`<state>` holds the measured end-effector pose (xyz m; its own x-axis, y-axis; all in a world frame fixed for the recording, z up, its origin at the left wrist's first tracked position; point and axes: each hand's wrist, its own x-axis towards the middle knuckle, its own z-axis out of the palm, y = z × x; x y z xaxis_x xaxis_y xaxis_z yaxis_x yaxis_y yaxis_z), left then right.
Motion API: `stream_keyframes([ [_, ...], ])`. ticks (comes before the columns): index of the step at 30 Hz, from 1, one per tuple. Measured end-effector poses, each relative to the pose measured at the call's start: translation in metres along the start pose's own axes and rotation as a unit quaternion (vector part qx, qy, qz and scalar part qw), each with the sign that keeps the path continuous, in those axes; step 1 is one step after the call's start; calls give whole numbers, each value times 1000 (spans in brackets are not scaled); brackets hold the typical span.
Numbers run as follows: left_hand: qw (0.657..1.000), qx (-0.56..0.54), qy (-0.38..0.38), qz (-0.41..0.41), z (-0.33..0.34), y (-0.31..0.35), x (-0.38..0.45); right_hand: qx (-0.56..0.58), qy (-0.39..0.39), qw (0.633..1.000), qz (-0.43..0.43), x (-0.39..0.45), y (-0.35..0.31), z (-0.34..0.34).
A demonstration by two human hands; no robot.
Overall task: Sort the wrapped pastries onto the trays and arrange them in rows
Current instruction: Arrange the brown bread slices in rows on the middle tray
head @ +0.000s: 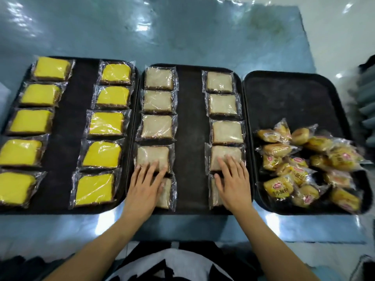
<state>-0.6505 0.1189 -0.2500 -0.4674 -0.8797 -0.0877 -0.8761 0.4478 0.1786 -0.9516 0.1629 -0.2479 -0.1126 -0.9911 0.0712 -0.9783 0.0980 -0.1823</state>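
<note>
wrapped pastries fill three black trays side by side on a shiny blue table (182,33). the left tray (67,126), at nine o'clock, holds two rows of yellow cake slices (106,123). the middle tray (190,126) holds two rows of pale beige slices (157,126). the left hand (145,182) and right hand (233,179) lie flat with fingers straight, each pressing the nearest beige slices at six o'clock, gripping nothing. this looks like squaring up those rows. the right tray (294,94), at three o'clock, carries an unsorted heap of small yellow-wrapped buns (304,165), likely next to be lined up.
</note>
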Motion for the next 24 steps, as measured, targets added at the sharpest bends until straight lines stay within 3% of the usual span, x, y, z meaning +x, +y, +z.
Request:
stream_keyframes([
  [4, 1000, -14, 4, 1, -5, 2, -1, 8, 9, 1000, 10, -4, -1, 1],
  [11, 997, -53, 41, -42, -30, -25, -23, 39, 98, 994, 24, -32, -14, -15],
  [14, 998, -47, 46, -1, -28, -37, -48, 17, 120, 992, 35, -63, -22, -14],
  [17, 998, -30, 4, 57, -18, -41, -78, -1, 102, 994, 39, -96, -27, -8],
  [24, 998, -43, -37, 35, -12, -31, -91, 35, -12, 999, 6, -128, -20, -3],
])
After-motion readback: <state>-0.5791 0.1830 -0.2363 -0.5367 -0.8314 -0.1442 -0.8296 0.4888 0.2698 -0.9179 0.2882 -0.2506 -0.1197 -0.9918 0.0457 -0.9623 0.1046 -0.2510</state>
